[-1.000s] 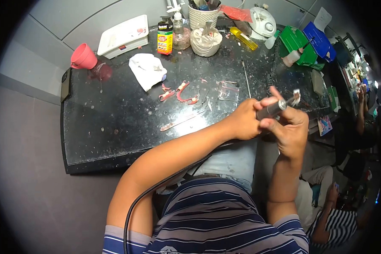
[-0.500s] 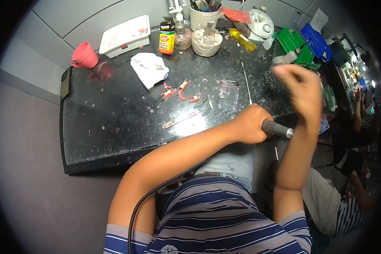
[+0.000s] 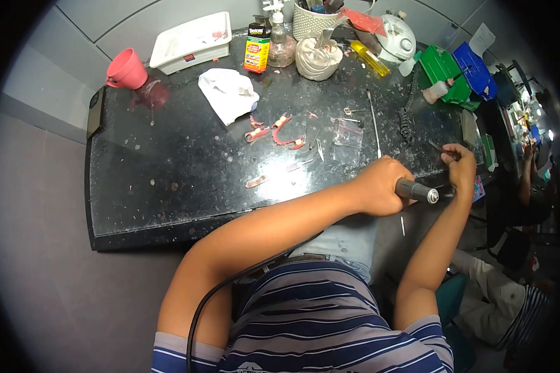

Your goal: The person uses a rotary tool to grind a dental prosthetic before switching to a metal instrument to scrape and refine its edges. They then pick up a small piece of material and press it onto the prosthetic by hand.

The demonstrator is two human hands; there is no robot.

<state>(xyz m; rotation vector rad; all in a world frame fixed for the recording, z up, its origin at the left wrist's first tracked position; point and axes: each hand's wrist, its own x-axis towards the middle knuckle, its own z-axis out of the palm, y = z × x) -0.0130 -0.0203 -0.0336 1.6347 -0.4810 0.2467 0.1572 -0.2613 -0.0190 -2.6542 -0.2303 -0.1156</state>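
My left hand (image 3: 382, 188) is wrapped round a dark rotary handpiece (image 3: 417, 191), whose metal nose points right, just off the table's front edge. A black cable (image 3: 213, 291) runs under my left forearm. At the table's right edge, my right hand (image 3: 460, 169) has its fingers curled together. Their tips meet a slim dark object (image 3: 436, 147), too small to name. Left of my hands lie pink denture pieces (image 3: 286, 135), a small clear plastic bag (image 3: 348, 138) and a long thin metal tool (image 3: 374, 121).
Along the back stand a pink mug (image 3: 128, 69), a white tray (image 3: 191, 56), a yellow-red box (image 3: 256, 50), a cloth-lined pot (image 3: 318, 61) and a green bin (image 3: 440, 69). A white cloth (image 3: 226, 96) lies on the black table (image 3: 137, 205). Another person (image 3: 498, 298) sits at lower right.
My right hand has come down from a raised position to the table's right edge, by the slim dark object. My left hand still holds the handpiece. The view has shifted slightly.
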